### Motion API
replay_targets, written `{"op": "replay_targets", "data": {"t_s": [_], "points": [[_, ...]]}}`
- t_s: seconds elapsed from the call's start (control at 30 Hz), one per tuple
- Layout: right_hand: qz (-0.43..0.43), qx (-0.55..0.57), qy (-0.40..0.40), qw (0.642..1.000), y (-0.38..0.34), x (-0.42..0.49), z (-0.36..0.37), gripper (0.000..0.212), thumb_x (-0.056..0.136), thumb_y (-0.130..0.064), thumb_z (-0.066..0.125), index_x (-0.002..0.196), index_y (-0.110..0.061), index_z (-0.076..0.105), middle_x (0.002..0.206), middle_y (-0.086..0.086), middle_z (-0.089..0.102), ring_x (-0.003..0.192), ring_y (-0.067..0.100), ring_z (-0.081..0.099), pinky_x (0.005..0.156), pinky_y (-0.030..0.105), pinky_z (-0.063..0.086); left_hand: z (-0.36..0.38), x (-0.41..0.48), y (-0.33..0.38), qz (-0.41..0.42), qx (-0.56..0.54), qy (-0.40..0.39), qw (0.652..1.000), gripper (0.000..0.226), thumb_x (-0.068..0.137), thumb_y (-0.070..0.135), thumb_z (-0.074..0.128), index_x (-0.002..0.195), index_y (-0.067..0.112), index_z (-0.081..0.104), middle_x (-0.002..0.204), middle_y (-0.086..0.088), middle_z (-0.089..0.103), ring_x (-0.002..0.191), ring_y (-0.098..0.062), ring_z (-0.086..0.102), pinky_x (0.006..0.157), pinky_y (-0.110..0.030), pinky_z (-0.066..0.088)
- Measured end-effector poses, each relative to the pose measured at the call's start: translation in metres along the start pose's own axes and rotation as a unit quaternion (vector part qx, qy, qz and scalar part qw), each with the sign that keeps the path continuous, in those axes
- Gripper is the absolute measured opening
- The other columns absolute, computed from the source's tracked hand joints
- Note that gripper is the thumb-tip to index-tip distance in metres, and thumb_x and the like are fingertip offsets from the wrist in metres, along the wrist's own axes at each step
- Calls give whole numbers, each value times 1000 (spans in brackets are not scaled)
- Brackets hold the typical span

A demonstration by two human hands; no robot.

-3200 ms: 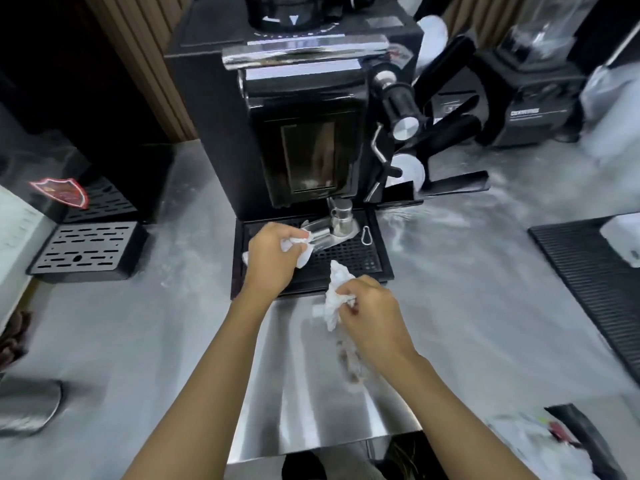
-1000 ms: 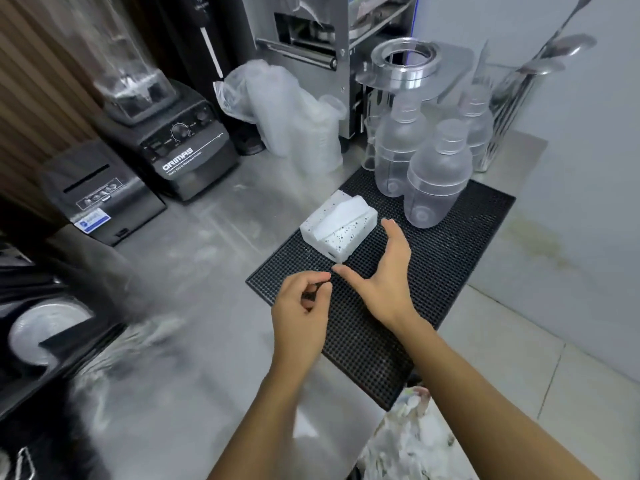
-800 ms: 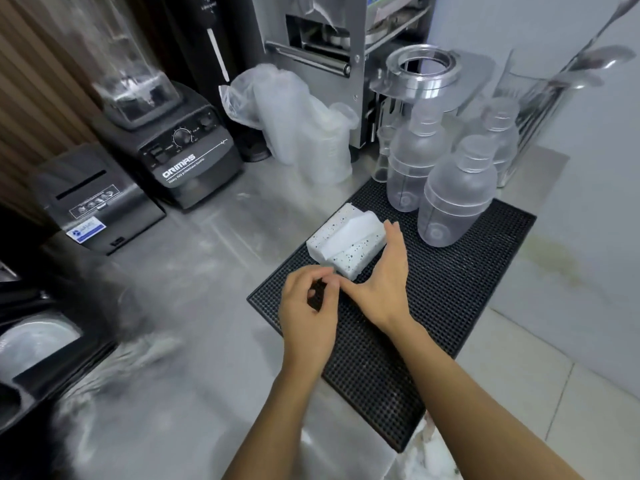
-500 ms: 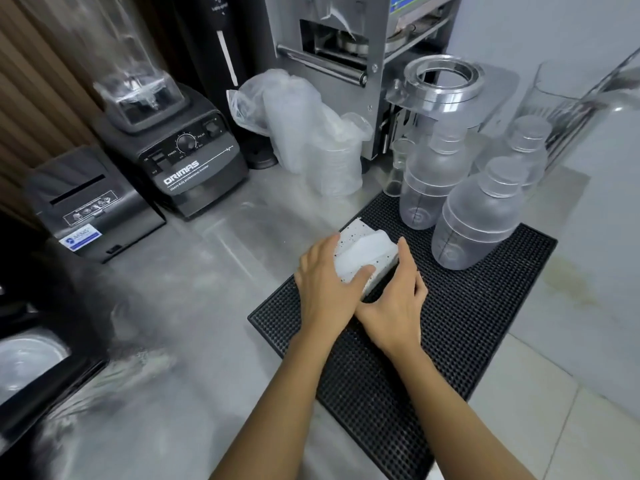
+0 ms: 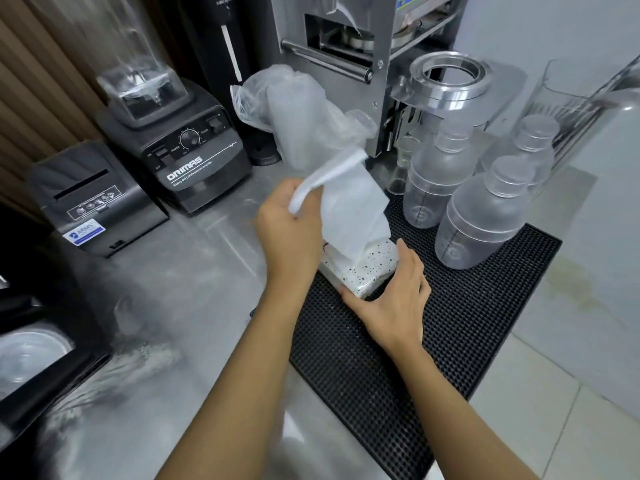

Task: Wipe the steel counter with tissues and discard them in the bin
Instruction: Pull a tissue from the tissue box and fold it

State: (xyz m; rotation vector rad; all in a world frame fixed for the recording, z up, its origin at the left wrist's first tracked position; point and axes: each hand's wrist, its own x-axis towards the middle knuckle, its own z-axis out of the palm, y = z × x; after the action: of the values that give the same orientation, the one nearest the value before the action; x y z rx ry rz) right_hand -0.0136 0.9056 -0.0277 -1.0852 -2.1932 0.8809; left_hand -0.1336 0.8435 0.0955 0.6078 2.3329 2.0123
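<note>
— Above the white, black-speckled tissue pack [image 5: 367, 271], a thin white tissue [image 5: 349, 209] is seen half drawn out. Which way is it pointed?

— Its long axis is stood steeply, leaning up and away to the left. The lower end is caught in the pack's slot, and the upper edge is gripped in the curled fingers of the left hand [image 5: 290, 233].

— And the pack?

— It is laid on the black studded rubber mat [image 5: 467, 327] and is steadied by the right hand [image 5: 398, 301], clasped at its near end between thumb and spread fingers.

— How much of the job is judged done?

— Little can be confirmed. A fresh tissue is only being fetched. Pale smears are visible on the steel counter [image 5: 194, 271] at lower left, so wiping is taken to be left, and discarding after it. No bin is shown.

— What is stood nearby?

— Frosted plastic shaker bottles [image 5: 481, 216] are grouped just beyond the pack on the mat, and a black blender [image 5: 188, 157] is set well to the left.
</note>
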Motion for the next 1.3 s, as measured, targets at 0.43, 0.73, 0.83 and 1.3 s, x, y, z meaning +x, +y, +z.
{"op": "replay_targets", "data": {"t_s": [0.43,0.73,0.83,1.3], "points": [[-55,25,-22,998,4,-12,-6,116,66,-64,74,153,-19,13,161,7,12,148,12,4,120,52,9,-78,-55,-60,-210,-37,23,977,19,90,20,61,84,1,64,79,-9,61,72,-18,58,69,-35,54],[-35,251,-58,966,-56,-114,-7,65,88,-27,66,143,-19,33,140,-15,35,134,8,33,112,29,28,-153,-123,-29,-303,-130,0,944,24,95,30,55,92,14,72,90,-5,74,80,-19,71,78,-37,55],[61,361,-147,919,-84,-151,-12,45,94,-20,64,133,-26,43,134,-11,47,124,5,48,103,27,42,-180,-151,-17,-333,-157,0,930,29,95,34,53,99,11,71,95,-11,74,86,-25,71,85,-43,54],[336,507,-469,640,-175,-302,2,63,87,-58,52,123,-8,65,123,19,65,117,35,61,107,57,41,-333,-262,3,-375,-237,9,896,29,86,22,61,105,1,68,104,-22,69,92,-28,67,89,-42,50]]}}
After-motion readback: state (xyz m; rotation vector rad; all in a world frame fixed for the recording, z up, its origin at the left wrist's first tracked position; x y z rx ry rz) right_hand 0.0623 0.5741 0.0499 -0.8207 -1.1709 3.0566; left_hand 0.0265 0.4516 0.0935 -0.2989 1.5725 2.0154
